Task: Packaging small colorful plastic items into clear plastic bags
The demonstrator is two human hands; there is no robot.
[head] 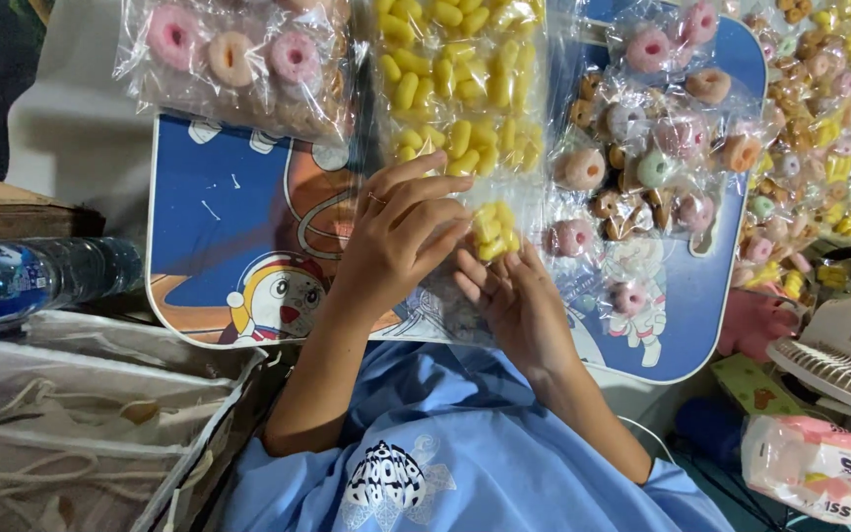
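Note:
My left hand (401, 232) and my right hand (514, 300) meet over a small clear bag of yellow puffed snacks (494, 229), both holding it by the fingertips above a blue cartoon-printed lap table (229, 212). A ring sits on a left-hand finger. Just beyond my hands lies a large clear bag of the same yellow snacks (460, 84). To the right are several small bags of pink and brown ring-shaped snacks (657, 163).
A big bag of ring snacks (238, 59) lies at the table's far left. A heap of filled small bags (829, 118) is at the right. A water bottle (36, 281) lies left, a white fan (844, 355) and tissue pack (819, 468) right.

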